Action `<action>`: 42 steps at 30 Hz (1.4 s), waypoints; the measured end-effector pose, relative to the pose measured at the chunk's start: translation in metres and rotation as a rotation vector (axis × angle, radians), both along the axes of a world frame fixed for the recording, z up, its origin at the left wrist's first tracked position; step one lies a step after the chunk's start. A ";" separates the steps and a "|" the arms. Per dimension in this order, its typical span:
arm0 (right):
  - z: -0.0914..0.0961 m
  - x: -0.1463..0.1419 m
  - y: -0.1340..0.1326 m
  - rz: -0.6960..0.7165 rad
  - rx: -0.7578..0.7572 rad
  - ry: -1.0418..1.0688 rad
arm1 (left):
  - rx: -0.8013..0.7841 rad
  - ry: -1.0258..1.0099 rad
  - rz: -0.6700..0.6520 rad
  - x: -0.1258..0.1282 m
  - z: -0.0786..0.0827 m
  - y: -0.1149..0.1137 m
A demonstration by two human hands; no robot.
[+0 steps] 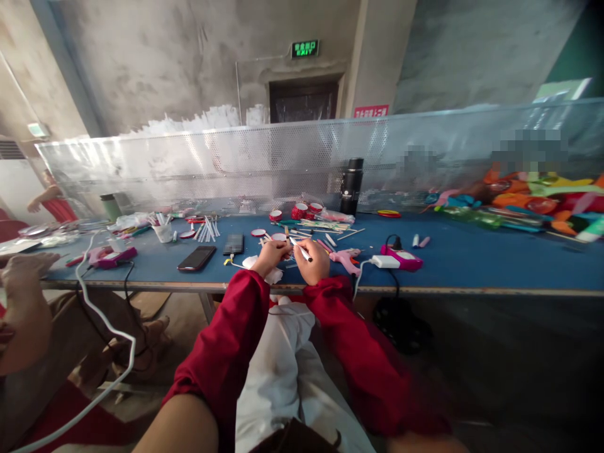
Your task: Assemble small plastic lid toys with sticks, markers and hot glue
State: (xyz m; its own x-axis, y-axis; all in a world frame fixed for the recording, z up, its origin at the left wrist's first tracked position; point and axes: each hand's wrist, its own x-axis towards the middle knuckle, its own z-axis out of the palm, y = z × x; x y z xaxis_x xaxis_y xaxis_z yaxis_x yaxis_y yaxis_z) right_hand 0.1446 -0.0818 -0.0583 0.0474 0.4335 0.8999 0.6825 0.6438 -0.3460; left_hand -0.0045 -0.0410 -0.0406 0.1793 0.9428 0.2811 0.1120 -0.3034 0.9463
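Observation:
Above the blue table's near edge, my right hand (313,263) grips a white marker pen (302,250) with a black end, tilted toward my left hand. The fingers of my left hand (272,257) are pinched close to the pen's tip; what they hold is too small to make out. Under and beside my left wrist is crumpled white tissue (274,275). A pink glue gun (346,258) rests just right of my right hand. Small sticks and red-rimmed round lids (258,233) lie behind my hands.
A dark phone (197,258) and a black power bank (233,244) lie to the left. A black thermos (352,187) stands behind, near the perforated metal screen. To the right sit a magenta power strip (406,258) and colourful balloons (533,195). Another person's hand (26,270) is at far left.

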 end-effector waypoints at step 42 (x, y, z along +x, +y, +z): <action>0.008 0.036 0.049 -0.520 -0.444 -0.440 | -0.014 -0.301 -0.017 -0.002 -0.002 -0.006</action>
State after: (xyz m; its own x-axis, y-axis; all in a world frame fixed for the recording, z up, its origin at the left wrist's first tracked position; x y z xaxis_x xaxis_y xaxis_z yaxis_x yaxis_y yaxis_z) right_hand 0.1801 -0.0324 -0.0502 0.0231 0.7741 0.6326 0.9895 0.0725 -0.1248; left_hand -0.0066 -0.0475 -0.0428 0.1054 0.9446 0.3107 -0.1788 -0.2894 0.9404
